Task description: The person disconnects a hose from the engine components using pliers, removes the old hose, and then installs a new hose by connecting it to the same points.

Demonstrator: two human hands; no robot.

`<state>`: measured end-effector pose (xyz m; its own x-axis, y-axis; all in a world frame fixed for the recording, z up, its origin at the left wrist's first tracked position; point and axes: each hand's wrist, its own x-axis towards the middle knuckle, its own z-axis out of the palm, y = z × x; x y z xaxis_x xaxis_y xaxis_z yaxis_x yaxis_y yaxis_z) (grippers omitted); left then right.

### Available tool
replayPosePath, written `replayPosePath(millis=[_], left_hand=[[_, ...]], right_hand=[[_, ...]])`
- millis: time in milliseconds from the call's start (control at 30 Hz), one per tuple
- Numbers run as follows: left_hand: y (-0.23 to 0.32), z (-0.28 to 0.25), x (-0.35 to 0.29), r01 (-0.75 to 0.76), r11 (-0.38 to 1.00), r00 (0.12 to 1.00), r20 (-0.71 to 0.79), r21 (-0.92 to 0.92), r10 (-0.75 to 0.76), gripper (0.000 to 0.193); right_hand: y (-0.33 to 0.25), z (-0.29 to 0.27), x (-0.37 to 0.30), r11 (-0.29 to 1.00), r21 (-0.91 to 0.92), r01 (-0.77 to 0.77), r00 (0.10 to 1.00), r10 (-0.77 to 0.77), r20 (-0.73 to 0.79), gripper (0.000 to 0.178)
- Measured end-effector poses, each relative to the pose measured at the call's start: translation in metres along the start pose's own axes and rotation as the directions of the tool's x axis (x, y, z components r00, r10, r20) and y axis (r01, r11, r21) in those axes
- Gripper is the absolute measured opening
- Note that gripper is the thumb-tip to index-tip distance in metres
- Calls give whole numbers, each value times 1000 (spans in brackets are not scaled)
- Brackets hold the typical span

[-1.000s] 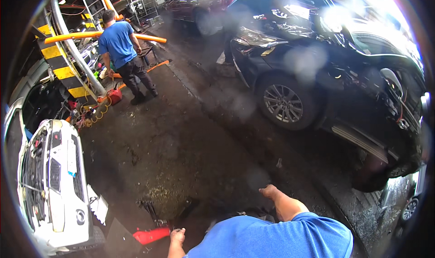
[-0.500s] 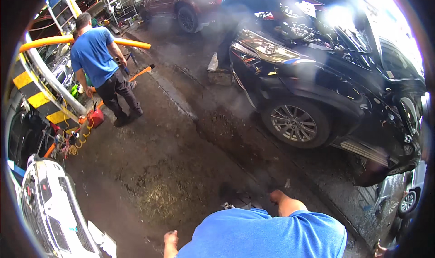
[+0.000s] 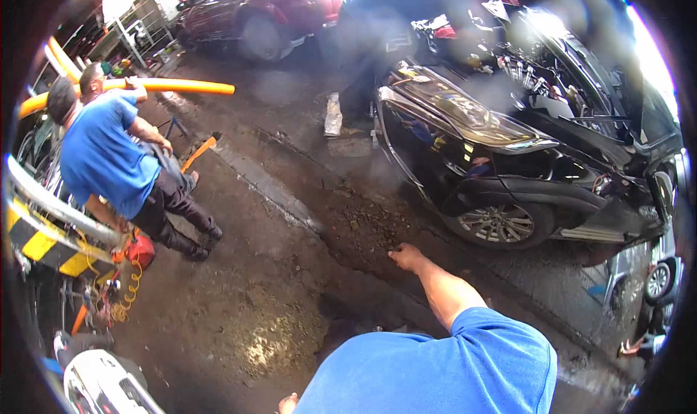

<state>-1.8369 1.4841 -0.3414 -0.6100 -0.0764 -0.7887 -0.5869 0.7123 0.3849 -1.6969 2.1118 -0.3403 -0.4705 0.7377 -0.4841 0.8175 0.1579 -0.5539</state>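
Observation:
My right hand (image 3: pixel 408 258) is stretched out in front of me over the dark floor, its fingers curled in and nothing visible in them. It is apart from everything; the nearest thing is the front wheel (image 3: pixel 501 224) of a black car (image 3: pixel 508 171) to the right. That car's hood is up, and its engine bay (image 3: pixel 526 80) is exposed. Only a bit of my left hand (image 3: pixel 288 403) shows at the lower edge, beside my blue shirt, and its fingers are mostly hidden.
A co-worker in a blue shirt (image 3: pixel 112 156) stands at the left by a red container (image 3: pixel 138 248), near another person and an orange pole (image 3: pixel 181 86). Someone leans over the black car's front. A red vehicle (image 3: pixel 254 14) stands at the back, a white car (image 3: pixel 102 385) at lower left.
My right arm has swung forward and my left hand has dropped back toward the lower edge. The view has shifted; the black car and the co-worker appear nearer, and a second person shows behind the co-worker.

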Motion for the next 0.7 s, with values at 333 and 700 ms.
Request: replayPosePath(millis=[333, 700], left_hand=[[319, -99, 173, -165, 970, 982, -120, -179, 145, 30], [541, -67, 255, -295, 933, 955, 90, 205, 282, 32]], right_hand=[[-5, 46, 59, 826, -118, -551, 784, 561, 266, 63], [-145, 33, 277, 864, 292, -410, 912, 380, 157, 59]])
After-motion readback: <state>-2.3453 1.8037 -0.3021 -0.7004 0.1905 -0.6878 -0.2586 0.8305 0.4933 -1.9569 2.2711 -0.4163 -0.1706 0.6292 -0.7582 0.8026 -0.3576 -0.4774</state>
